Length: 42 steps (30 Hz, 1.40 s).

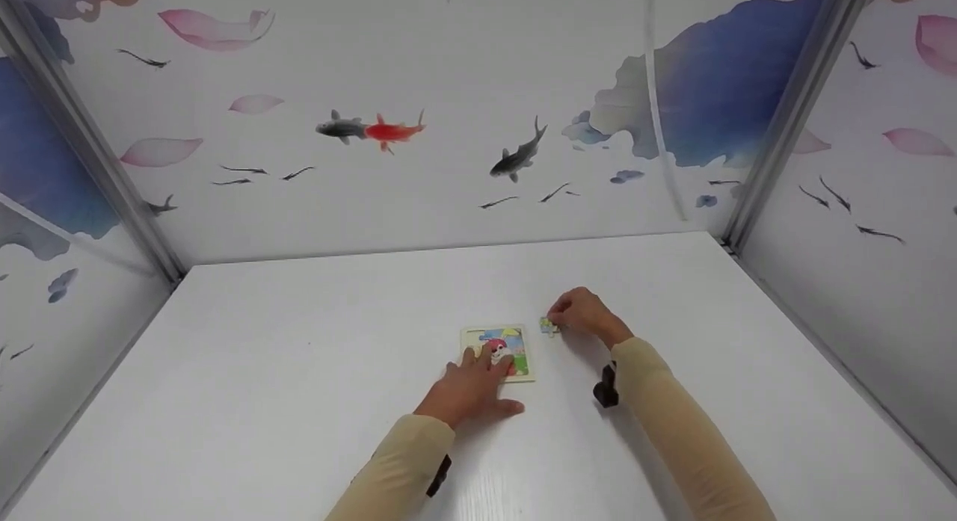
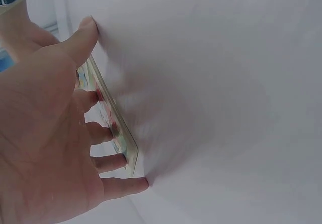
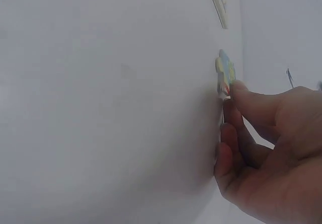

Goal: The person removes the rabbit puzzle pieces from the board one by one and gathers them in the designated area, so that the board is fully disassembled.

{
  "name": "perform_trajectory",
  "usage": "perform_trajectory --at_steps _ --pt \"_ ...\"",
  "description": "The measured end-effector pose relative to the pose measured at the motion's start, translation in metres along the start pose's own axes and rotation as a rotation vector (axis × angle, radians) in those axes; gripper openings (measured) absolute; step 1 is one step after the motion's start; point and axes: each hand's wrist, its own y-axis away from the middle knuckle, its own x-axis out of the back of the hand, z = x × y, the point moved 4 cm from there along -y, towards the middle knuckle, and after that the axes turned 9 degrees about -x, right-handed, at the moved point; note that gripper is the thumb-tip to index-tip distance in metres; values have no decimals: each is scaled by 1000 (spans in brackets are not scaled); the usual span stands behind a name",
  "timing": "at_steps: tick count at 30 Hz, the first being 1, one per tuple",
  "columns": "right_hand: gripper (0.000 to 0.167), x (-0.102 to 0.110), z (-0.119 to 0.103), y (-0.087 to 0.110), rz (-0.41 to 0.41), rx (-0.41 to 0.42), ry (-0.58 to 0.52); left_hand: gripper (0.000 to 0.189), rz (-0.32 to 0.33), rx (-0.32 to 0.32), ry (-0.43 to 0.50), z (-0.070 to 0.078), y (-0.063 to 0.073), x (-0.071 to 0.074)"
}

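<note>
A small jigsaw puzzle board (image 1: 521, 365) with a pale frame and a colourful cartoon picture lies flat on the white table. My left hand (image 1: 471, 386) rests on it with fingers spread, several fingertips on the picture, the thumb off to the near side. In the left wrist view the board's edge (image 2: 118, 116) shows beyond the fingers of that hand (image 2: 50, 128). Just right of the board, my right hand (image 1: 587, 314) pinches a loose puzzle piece (image 1: 546, 326) between thumb and fingers. The right wrist view shows this piece (image 3: 226, 68), blue and yellow, at the fingertips of the right hand (image 3: 271, 148).
The white table (image 1: 299, 401) spreads around the board to both sides. A printed wall (image 1: 448, 199) with fish and petals stands behind it, with side walls at left and right. Dark straps with a device (image 1: 607, 386) sit on the wrists.
</note>
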Motion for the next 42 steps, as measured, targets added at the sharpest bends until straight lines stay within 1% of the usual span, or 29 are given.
perform_trajectory --at_steps 3,6,8,12,14,18,21,24,27,30,33,37,40,42 --pt "22 -2 1 -1 2 -26 -19 79 -15 8 17 -1 1 0" --pt "22 -4 0 -2 -6 -33 -23 80 -35 31 42 -1 3 1" --pt "21 -5 0 -3 -4 -31 -26 80 -41 33 33 0 3 2" --pt "19 -6 -2 -5 11 8 -10 80 -31 -2 -35 5 -1 2" --pt "18 -7 -4 -6 19 15 1 79 -23 -25 -67 9 -4 1" --pt "20 -6 -12 -6 30 17 -12 77 8 -51 -97 15 -10 -3" --pt "21 -8 -26 -3 19 70 -29 76 33 -50 -97 17 -13 -6" --pt "20 -13 -42 2 -2 143 -28 78 45 -50 -56 18 -13 -8" --pt "17 -18 -56 6 -42 208 -25 80 47 -50 -27 19 -12 -7" --pt "15 -21 -67 9 -87 244 -21 81 57 -58 -39 21 -11 -3" --pt "16 -26 -73 10 -127 266 -6 81 66 -69 -48 23 -11 -1" --pt "18 -36 -75 12 -188 287 44 79 65 -76 -61 24 -9 -1" --pt "19 -45 -77 13 -226 328 78 77 54 -73 -83 24 -9 -2" --pt "19 -50 -78 13 -236 367 93 76 47 -73 -103 24 -9 -3"
